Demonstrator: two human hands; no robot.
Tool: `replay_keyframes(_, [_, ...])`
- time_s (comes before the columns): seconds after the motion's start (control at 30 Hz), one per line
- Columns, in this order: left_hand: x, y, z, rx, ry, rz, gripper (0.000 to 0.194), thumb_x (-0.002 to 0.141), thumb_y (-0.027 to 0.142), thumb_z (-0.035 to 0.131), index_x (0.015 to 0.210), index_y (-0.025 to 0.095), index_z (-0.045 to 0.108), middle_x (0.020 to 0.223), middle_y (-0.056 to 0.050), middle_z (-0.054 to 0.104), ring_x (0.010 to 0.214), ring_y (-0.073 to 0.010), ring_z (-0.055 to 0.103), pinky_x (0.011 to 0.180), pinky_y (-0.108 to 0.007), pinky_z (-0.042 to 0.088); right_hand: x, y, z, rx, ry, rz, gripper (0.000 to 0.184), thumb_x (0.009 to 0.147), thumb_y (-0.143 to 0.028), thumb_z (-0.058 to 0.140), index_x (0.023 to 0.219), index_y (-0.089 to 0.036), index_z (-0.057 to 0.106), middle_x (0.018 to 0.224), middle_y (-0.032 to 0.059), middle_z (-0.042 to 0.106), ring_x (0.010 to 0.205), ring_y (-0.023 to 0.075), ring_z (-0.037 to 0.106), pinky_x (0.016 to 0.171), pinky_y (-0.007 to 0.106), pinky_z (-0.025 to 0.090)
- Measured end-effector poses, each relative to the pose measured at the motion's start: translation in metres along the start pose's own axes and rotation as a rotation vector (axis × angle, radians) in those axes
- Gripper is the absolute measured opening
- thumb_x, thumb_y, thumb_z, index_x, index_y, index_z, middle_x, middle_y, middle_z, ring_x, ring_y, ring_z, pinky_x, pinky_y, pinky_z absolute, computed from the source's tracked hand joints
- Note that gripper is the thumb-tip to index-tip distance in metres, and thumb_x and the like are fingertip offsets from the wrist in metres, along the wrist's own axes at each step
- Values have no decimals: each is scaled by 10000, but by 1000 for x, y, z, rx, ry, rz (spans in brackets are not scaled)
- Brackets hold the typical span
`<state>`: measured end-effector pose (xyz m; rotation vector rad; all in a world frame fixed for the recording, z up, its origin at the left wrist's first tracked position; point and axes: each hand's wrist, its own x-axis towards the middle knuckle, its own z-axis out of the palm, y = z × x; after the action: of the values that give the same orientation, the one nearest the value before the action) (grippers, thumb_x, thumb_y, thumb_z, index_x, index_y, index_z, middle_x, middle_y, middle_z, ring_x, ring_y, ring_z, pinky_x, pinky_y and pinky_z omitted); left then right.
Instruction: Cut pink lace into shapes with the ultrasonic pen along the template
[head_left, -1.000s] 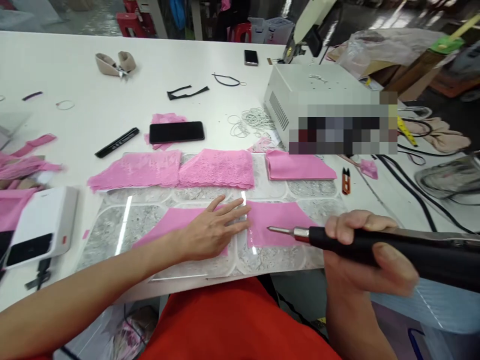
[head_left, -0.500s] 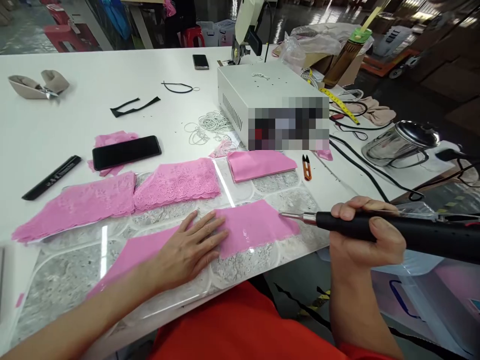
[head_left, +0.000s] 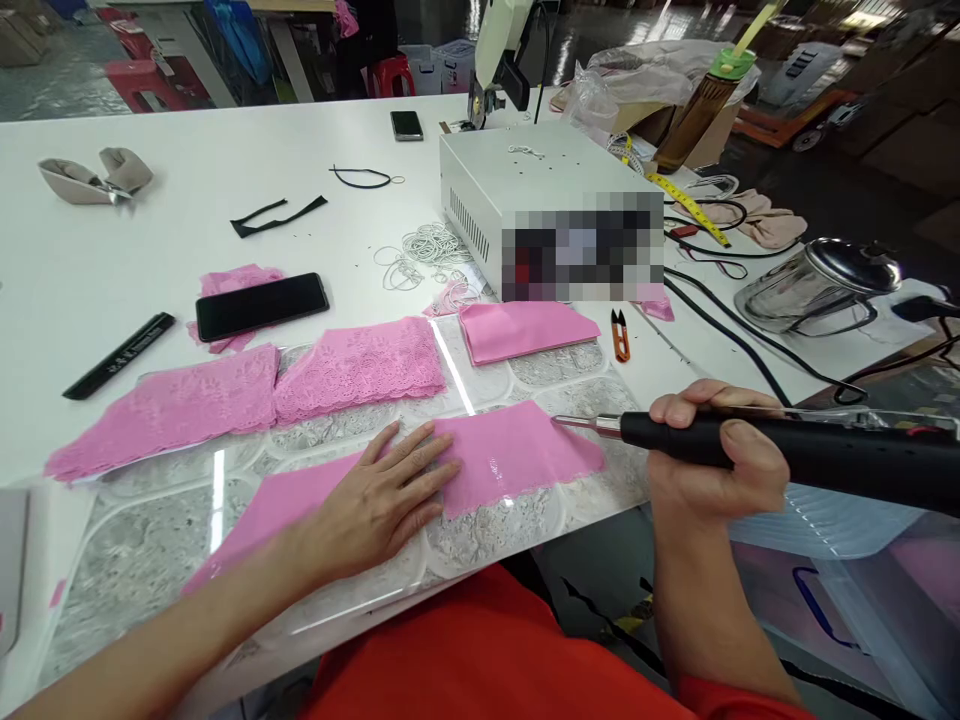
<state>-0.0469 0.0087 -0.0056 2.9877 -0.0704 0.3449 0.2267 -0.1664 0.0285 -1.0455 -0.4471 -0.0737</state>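
My left hand lies flat with fingers spread on a smooth pink fabric piece, which rests on a glossy stone-patterned sheet. My right hand is wrapped round a black-handled tool with a thin metal tip. That tip is at the fabric's upper right edge; whether it touches cannot be told. Beyond my left hand lie two stacks of pink lace pieces, a left lace stack and a right lace stack. A folded stack of smooth pink fabric sits farther back.
A pale machine box stands behind the fabric. Orange thread snips, a glass jug and black cables are on the right. To the left lie a phone and a black marker-like case. A plastic bin is below right.
My right hand has moved the tool slightly left, so its tip has shifted along the fabric's upper right edge. My left hand stays on the fabric. The view has shifted slightly.
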Motion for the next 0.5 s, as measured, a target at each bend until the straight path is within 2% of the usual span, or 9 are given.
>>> replay_keyframes(0.23, [-1, 0, 1, -40, -26, -31, 447, 1086, 306, 389, 1526, 239, 427, 1601, -46, 407, 1535, -255, 283, 1281, -526, 191, -2, 5, -1, -1, -73, -17, 114, 627, -292, 582, 692, -199, 569, 691, 2, 563, 456, 101, 495, 466, 287, 458])
replay_keyframes(0.5, [0, -1, 1, -5, 4, 7, 435, 1087, 309, 402, 1507, 210, 450, 1602, -57, 406, 1546, -254, 252, 1287, -501, 165, -1, 5, 2, 20, -97, -6, 79, 607, -241, 599, 672, -201, 580, 669, -9, 588, 470, 102, 524, 469, 279, 484])
